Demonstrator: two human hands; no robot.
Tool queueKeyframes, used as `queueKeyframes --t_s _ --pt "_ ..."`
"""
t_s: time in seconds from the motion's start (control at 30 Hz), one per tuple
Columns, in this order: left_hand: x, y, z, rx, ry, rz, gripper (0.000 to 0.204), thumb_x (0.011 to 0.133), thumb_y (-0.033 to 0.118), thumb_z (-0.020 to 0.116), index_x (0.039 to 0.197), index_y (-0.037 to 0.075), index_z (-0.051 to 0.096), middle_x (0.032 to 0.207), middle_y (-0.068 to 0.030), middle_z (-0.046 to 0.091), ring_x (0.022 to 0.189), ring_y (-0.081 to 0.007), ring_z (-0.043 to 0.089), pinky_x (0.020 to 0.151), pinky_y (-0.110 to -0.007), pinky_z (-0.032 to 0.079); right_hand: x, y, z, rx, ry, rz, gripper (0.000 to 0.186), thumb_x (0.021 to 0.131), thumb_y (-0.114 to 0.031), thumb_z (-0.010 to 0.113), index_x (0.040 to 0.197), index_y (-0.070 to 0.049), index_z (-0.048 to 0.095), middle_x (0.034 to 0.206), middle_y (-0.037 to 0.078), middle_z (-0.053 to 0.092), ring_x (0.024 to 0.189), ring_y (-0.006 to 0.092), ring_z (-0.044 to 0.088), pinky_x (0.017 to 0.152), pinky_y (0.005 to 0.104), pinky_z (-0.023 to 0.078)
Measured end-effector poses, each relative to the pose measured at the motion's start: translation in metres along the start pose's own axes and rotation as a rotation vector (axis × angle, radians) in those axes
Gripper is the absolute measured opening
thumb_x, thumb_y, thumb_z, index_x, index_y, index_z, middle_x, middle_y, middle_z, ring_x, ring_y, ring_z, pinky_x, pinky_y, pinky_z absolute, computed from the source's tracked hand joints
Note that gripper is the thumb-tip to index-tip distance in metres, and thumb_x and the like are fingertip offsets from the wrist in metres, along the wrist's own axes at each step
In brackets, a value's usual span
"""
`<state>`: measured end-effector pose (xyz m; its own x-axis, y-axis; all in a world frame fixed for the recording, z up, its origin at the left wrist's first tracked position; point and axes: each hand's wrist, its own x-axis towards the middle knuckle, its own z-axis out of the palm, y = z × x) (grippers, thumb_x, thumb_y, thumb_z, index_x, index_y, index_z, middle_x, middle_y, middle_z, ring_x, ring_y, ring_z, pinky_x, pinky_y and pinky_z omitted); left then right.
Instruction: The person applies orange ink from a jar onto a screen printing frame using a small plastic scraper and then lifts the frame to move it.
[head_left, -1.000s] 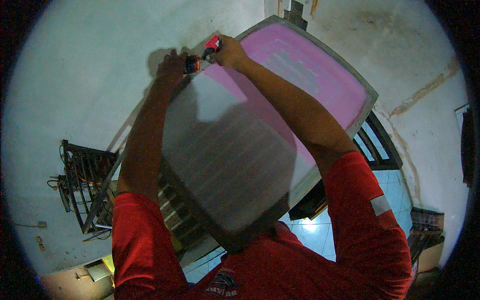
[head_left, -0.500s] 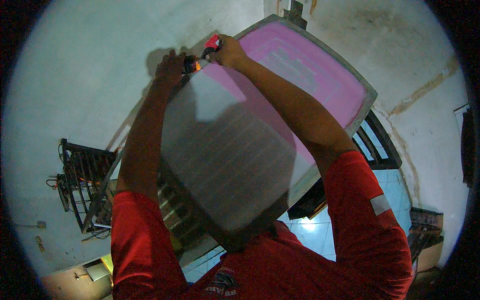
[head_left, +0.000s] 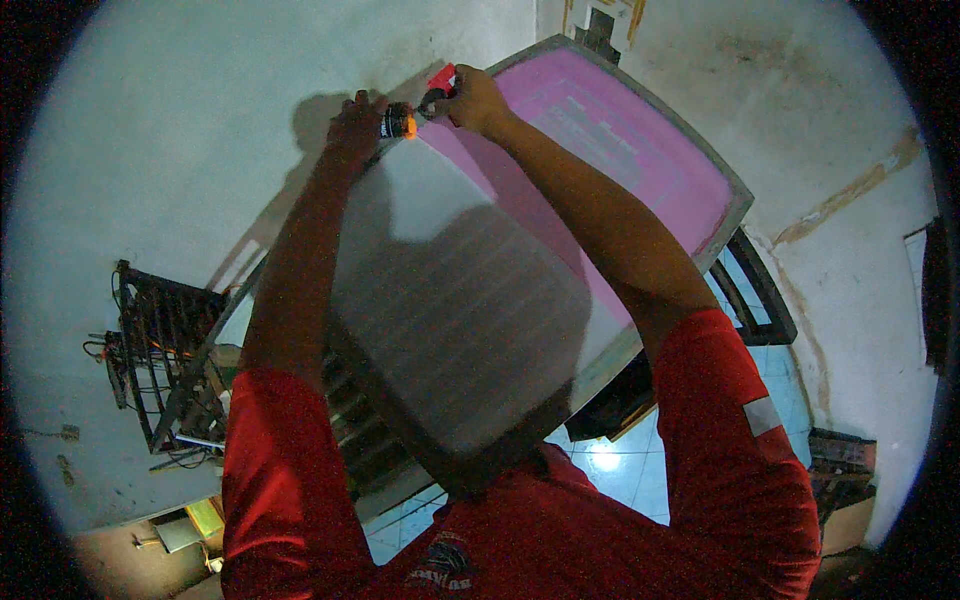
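Both forearms rise from red sleeves at the lower edge and meet at the upper corner of a large framed screen that stands tilted against a pale plastered wall. The screen's mesh shows pink across its upper right portion and grey over the lower left, where the person's shadow falls on it. The left hand is closed around the body of a small dark cylinder with an orange end, held just at the frame's top edge; its fingers are curled, not spread. The right hand is pressed together in a grip on a red tool, whose tip lies next to the orange end of the cylinder; whether the two touch cannot be told. Both hands sit close together, directly above the grey part of the mesh. Behind the screen, to the lower left, stands a dark metal rack with wires. To the right, a dark frame leans near the screen's edge, above a blue tiled floor.
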<state>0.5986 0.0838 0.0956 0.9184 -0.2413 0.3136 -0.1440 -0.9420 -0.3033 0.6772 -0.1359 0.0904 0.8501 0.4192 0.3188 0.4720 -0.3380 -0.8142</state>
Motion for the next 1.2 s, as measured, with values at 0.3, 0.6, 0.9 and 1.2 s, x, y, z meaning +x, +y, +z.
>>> queueKeyframes --t_s 0.3,0.6,0.9,1.2 --pt "-0.013 -0.002 -0.006 -0.02 -0.022 -0.047 0.046 0.08 0.008 0.06 0.124 0.015 0.047 0.117 -0.0163 0.047 0.105 -0.034 0.055 0.082 -0.046 0.053 -0.012 -0.02 0.003 0.007 -0.006 -0.05 0.034 0.066 -0.022 0.077 0.091 -0.005 0.062 0.08 0.013 0.065 0.071 0.0253 0.063 0.066 0.0358 0.05" --pt "-0.056 -0.04 0.025 0.037 0.023 -0.058 0.049 0.082 0.02 0.062 0.128 0.016 0.047 0.12 -0.0149 0.05 0.112 -0.0407 0.048 0.094 -0.051 0.042 -0.018 -0.033 0.034 0.059 -0.043 -0.104 0.041 0.066 -0.023 0.078 0.098 -0.005 0.06 0.084 0.012 0.067 0.075 0.0262 0.064 0.068 0.0368 0.051" --pt "-0.07 -0.049 0.046 0.086 -0.016 -0.03 0.045 0.086 0.033 0.058 0.126 0.016 0.05 0.119 -0.0116 0.054 0.106 -0.0431 0.052 0.091 -0.051 0.045 -0.012 -0.002 0.062 0.102 -0.054 -0.176 0.052 0.064 -0.034 0.08 0.103 -0.005 0.059 0.091 0.018 0.065 0.085 0.0342 0.063 0.077 0.041 0.051" --pt "-0.09 -0.021 -0.046 0.043 -0.224 -0.232 0.038 0.086 0.009 0.05 0.124 0.009 0.049 0.125 -0.0222 0.047 0.108 -0.0377 0.053 0.087 -0.047 0.051 -0.014 -0.024 0.071 0.044 -0.156 -0.153 0.062 0.062 -0.036 0.081 0.106 -0.001 0.057 0.102 0.021 0.062 0.097 0.0368 0.059 0.082 0.0431 0.049"
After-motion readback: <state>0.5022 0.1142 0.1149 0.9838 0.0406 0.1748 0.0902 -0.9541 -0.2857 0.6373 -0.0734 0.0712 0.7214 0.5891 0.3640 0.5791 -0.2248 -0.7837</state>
